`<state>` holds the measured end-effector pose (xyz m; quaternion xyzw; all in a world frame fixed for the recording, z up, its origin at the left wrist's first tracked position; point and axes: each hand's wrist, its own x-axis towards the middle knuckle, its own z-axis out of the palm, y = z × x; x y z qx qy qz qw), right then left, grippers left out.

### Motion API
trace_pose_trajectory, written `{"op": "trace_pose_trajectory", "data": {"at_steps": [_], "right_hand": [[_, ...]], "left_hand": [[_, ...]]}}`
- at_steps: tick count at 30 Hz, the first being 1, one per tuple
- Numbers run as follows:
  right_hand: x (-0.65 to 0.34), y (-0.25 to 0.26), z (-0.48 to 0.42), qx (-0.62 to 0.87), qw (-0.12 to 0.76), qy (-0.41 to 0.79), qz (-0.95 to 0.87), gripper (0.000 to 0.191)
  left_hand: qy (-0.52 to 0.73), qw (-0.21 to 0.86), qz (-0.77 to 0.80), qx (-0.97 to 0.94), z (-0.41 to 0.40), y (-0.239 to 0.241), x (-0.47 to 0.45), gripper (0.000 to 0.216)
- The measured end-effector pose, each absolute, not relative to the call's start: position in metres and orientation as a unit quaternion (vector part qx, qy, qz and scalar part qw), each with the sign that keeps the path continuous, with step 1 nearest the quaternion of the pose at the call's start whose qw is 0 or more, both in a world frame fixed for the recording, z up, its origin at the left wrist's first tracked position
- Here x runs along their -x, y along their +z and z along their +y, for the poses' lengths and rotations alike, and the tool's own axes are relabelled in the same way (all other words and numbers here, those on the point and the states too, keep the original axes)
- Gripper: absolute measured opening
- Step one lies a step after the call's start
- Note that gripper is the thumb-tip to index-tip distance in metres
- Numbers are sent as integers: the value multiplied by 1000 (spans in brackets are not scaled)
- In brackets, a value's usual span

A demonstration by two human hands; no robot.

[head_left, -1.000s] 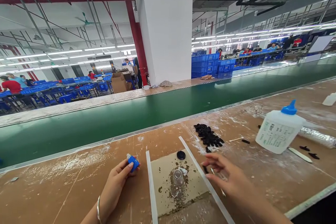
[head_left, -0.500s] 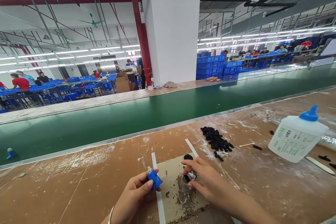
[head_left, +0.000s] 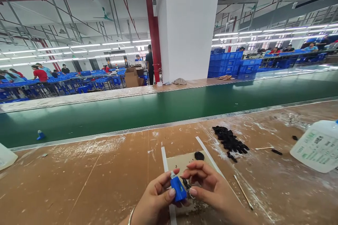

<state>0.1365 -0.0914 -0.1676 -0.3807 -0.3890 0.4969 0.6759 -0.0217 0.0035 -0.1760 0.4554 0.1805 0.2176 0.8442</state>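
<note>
Head view: the left hand (head_left: 154, 202) pinches a small blue part (head_left: 178, 189) between thumb and fingers, at the near edge of the table (head_left: 79, 182). The right hand (head_left: 211, 190) has its fingers curled at a small dark piece (head_left: 187, 184) touching the blue part. Both are above the stained card (head_left: 182, 160). A pile of black pieces (head_left: 230, 142) lies nearer the far edge; a white bottle (head_left: 315, 149) stands at the right edge.

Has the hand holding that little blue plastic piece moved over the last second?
Yes. The left hand with the small blue plastic part moved right, from left of the white strip to over it, meeting the right hand.
</note>
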Motion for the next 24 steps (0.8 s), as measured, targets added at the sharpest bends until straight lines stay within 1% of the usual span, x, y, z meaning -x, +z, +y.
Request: {"op": "trace_pose_trajectory", "data": {"at_steps": [3, 6, 10, 14, 16, 19, 21, 24], "right_hand": [[-133, -171, -90, 398, 669, 473, -414, 46], [-134, -174, -89, 426, 652, 427, -459, 40], [-135, -176, -88, 469, 623, 380, -498, 29], [-135, -176, -86, 458, 627, 327, -539, 15], [-135, -174, -87, 466, 604, 244, -598, 11], [-134, -173, -90, 492, 511, 51, -703, 20], [-131, -175, -91, 495, 464, -51, -733, 26], [-122, -184, -92, 499, 449, -110, -733, 30]], "left_hand": [[219, 848, 171, -452, 3, -173, 23, 53], [222, 852, 162, -446, 3, -173, 24, 48], [219, 852, 148, -452, 5, -177, 24, 43], [237, 850, 161, -443, 4, -175, 23, 40], [245, 850, 175, -433, 4, -173, 23, 39], [236, 863, 190, -405, 5, -172, 25, 37], [224, 872, 195, -389, 7, -175, 28, 38], [212, 873, 210, -385, 8, -175, 29, 39]]}}
